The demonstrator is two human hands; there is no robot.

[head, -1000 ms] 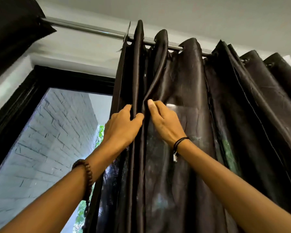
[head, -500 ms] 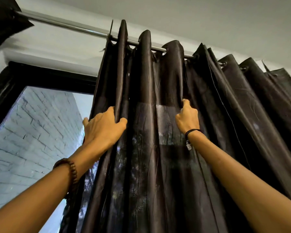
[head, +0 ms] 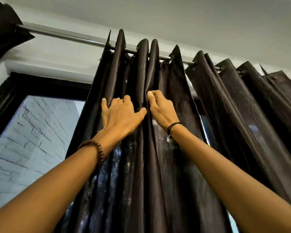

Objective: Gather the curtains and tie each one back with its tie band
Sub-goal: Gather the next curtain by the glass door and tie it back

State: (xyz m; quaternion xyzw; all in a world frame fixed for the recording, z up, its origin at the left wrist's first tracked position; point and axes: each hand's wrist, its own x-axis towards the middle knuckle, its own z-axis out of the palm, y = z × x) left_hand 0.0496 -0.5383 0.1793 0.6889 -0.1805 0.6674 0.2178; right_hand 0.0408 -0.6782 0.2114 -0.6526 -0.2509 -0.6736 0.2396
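Head view is looking up at a dark, shiny curtain (head: 160,165) hanging by eyelets from a metal rod (head: 71,37) that's running under the ceiling. Both arms are reaching up into the folds, roughly a third of the way down from the rod.

The left hand (head: 120,117) is lying across the leftmost pleats with its fingers (head: 104,105) spread and curling over the fabric – the thumb is stretching out to the right and pressing a fold against the palm side, so it's bunching a few pleats together rather than pinching one. It's wearing a brown beaded bracelet (head: 95,149) at the wrist.

The right hand (head: 161,110) is sitting just beside it, nearly touching the left thumb. Its fingers are hooking around the next pleat over and its thumb is pointing up along the fold edge – a loose closed grip on that single fold, as far as I can tell, since the fingertips are going behind the cloth. A thin black cord bracelet (head: 173,126) is sitting on that wrist.

To the right of the hands the curtain is fanning out in wider, looser pleats along the rod. At top left a second dark curtain (head: 2,32) is showing only as a blurry corner. Behind, there's a black-framed window (head: 40,84) with a pale brick wall (head: 29,132) outside. No tie band is showing anywhere I can make out.
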